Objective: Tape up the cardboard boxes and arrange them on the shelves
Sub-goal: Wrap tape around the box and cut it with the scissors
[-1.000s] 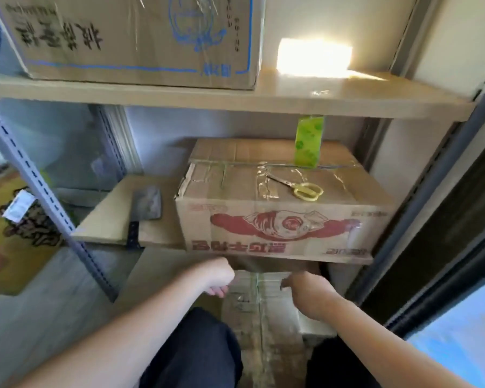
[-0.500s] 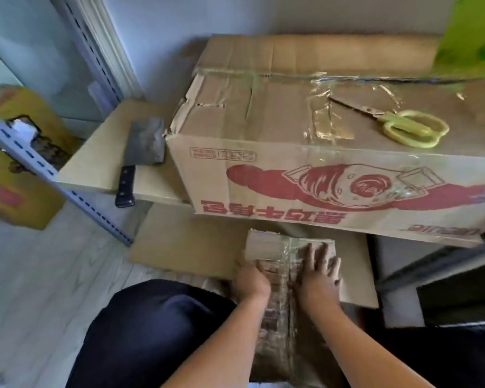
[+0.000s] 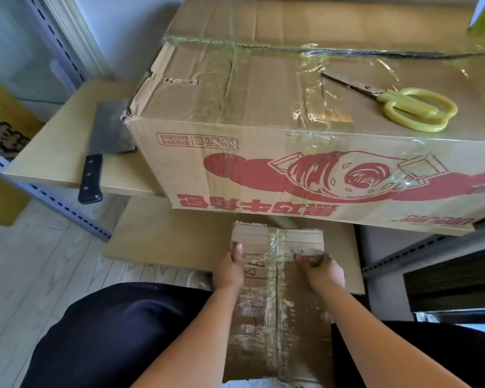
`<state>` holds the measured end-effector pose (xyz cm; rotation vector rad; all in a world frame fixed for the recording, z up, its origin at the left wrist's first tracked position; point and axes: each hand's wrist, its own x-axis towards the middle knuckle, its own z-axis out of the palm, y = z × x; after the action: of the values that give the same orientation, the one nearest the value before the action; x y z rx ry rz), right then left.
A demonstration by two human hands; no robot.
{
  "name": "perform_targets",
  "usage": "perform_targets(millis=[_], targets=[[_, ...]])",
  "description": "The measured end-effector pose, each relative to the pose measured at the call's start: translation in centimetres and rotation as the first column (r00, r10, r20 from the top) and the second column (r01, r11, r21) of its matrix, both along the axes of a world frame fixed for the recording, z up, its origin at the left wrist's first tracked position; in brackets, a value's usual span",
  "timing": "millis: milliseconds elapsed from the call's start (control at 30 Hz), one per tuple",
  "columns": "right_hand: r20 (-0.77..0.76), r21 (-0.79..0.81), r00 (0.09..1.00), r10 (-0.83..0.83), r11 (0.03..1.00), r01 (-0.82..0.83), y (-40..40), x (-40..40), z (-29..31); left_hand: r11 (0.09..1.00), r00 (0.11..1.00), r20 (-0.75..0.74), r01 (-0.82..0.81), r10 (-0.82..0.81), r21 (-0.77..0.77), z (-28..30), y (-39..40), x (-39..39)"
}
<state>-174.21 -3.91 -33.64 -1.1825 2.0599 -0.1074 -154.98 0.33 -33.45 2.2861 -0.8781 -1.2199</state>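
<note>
Small taped box (image 3: 277, 275) low between the knees, far end on the bottom shelf board (image 3: 163, 242); gripped at its left edge by left hand (image 3: 228, 271), at its right by curled right hand (image 3: 321, 271). Above, large printed box (image 3: 263, 113) carrying yellow scissors (image 3: 409, 107); cleaver (image 3: 107, 141) just beside.

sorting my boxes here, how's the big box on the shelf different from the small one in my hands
The big box sits on the shelf with nobody touching it; the small box is gripped by the left hand and right hand. The big box has a red picture and lettering on its side; the small box shows only pen marks. Scissors lie on the big box, nothing on the small. Both are brown cardboard, taped.
</note>
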Motion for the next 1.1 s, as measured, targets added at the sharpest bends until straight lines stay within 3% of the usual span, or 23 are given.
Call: perform_targets(millis=[167,333,400,567,667,733,800,900,1000,1100], targets=[[0.029,0.009,1.000,0.012,1.000,-0.012,-0.3,0.6,0.1,1.000,0.982,-0.189,-0.016,0.016,0.001,-0.8,0.6,0.3],[0.004,0.036,0.999,-0.034,0.999,0.034,0.4,1.3,0.4,0.999,0.999,-0.039,0.002,0.000,0.040,-2.6,0.3,0.3],[0.013,0.028,0.999,-0.030,0.999,0.030,0.2,1.3,0.5,0.997,0.998,-0.052,0.044,-0.041,0.059,-2.9,-0.1,0.6],[0.146,0.031,0.989,0.034,0.999,-0.039,-0.7,0.0,0.7,0.986,0.928,-0.349,-0.088,0.132,0.141,-0.5,2.0,0.9],[0.321,0.053,0.947,-0.013,0.999,-0.004,0.2,-1.1,1.0,0.985,0.939,-0.299,-0.150,0.167,0.080,-0.9,3.7,-0.2],[0.426,0.179,0.894,-0.140,0.982,0.068,1.9,-1.6,0.4,0.979,0.945,-0.256,-0.192,0.202,0.064,-0.5,3.9,-0.9],[0.344,0.234,0.920,-0.188,0.966,0.110,3.9,-1.6,-0.7,0.971,0.947,-0.218,-0.231,0.237,0.053,-0.5,3.6,-0.9],[0.165,0.187,0.980,-0.108,0.979,0.077,4.7,-1.5,-1.1,0.971,0.950,-0.206,-0.237,0.235,0.017,-0.8,3.6,0.0],[0.142,0.138,0.985,-0.100,0.987,0.081,3.0,-1.0,-0.7,0.978,0.902,-0.379,-0.199,0.209,0.066,-1.2,4.3,0.6],[0.139,0.102,0.989,-0.060,0.994,0.046,1.6,-0.3,-0.4,0.986,0.929,-0.332,-0.155,0.166,0.059,-2.4,4.6,0.4]])
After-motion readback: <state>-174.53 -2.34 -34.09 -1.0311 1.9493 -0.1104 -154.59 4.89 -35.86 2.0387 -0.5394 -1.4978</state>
